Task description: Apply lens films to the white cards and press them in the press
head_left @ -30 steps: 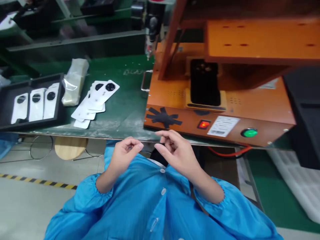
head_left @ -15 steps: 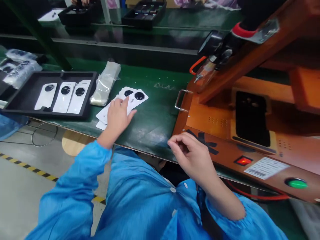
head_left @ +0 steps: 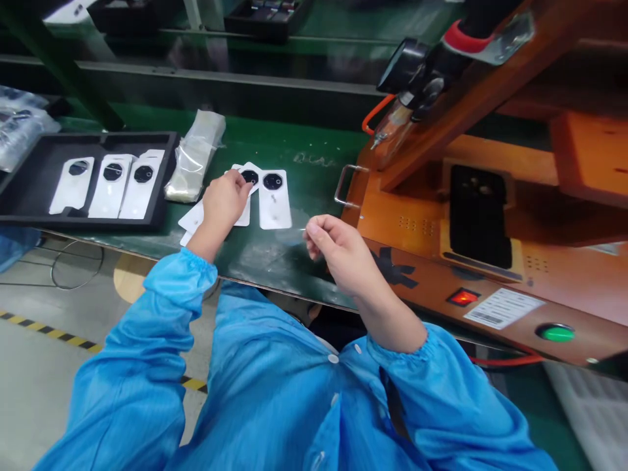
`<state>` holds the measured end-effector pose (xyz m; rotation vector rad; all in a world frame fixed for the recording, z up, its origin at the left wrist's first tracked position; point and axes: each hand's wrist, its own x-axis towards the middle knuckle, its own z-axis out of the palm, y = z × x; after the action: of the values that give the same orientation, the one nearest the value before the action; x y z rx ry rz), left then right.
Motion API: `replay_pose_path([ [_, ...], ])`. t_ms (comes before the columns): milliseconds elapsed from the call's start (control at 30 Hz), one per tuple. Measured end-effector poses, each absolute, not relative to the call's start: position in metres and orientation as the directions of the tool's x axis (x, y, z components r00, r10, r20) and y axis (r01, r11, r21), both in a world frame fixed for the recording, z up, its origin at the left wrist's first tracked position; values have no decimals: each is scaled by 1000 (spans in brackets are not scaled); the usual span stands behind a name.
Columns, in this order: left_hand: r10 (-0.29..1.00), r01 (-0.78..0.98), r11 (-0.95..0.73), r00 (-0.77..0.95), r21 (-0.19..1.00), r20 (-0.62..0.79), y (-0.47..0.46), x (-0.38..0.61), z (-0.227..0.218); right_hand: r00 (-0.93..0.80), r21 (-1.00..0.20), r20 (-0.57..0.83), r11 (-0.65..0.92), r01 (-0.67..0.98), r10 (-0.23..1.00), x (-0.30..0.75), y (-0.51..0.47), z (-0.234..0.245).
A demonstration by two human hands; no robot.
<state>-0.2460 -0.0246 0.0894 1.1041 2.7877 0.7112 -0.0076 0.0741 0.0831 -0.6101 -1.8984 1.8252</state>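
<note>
One green bench spans my view from the left, and an orange machine takes up the right side of the frame. At the left, I have a black tray near the bench's front edge. My right hand hangs near the centre, fingers curled, thumb against the forefinger; I cannot tell whether anything thin is pinched there. Left of centre, my left hand is at a pile of white panels, thumb and fingertips drawn together by an upper one; I cannot make out whether it has a grip. A clear-wrapped packet lies between tray and pile. Just right of the pile lies a single white panel, its black disc toward the top. Lower right, a green button and a red switch are lit.
</note>
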Motion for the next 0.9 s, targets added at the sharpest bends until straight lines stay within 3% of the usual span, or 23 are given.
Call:
replay_pose_path([
  [67,645,607,564,-747,560,160,-42,-231,84,-807,-999,4,36,21,591,-9,72,80],
  [133,659,643,508,-719,574,222,-52,-211,74,-794,-1000,3,13,6,607,-10,69,79],
  [200,752,757,446,-606,478,259,-52,-192,63,-767,-999,17,-10,-31,641,-8,66,81],
  [300,915,902,274,-352,333,199,-45,-167,50,-734,-998,66,29,-62,676,-4,64,88],
  [433,979,948,132,-170,291,110,-86,-136,38,-811,-994,30,99,34,584,-5,66,86],
  [567,977,954,109,-155,280,149,-158,-113,33,-846,-960,-9,232,157,533,-16,67,67],
  [700,941,936,112,-207,333,266,-132,-118,32,-781,-961,46,242,136,623,-26,68,62],
  [833,958,929,162,-230,334,174,-64,-138,31,-679,-955,210,297,13,703,-31,75,81],
  [900,977,944,127,-172,306,127,-64,-138,34,-690,-954,203,299,21,695,-31,80,88],
])
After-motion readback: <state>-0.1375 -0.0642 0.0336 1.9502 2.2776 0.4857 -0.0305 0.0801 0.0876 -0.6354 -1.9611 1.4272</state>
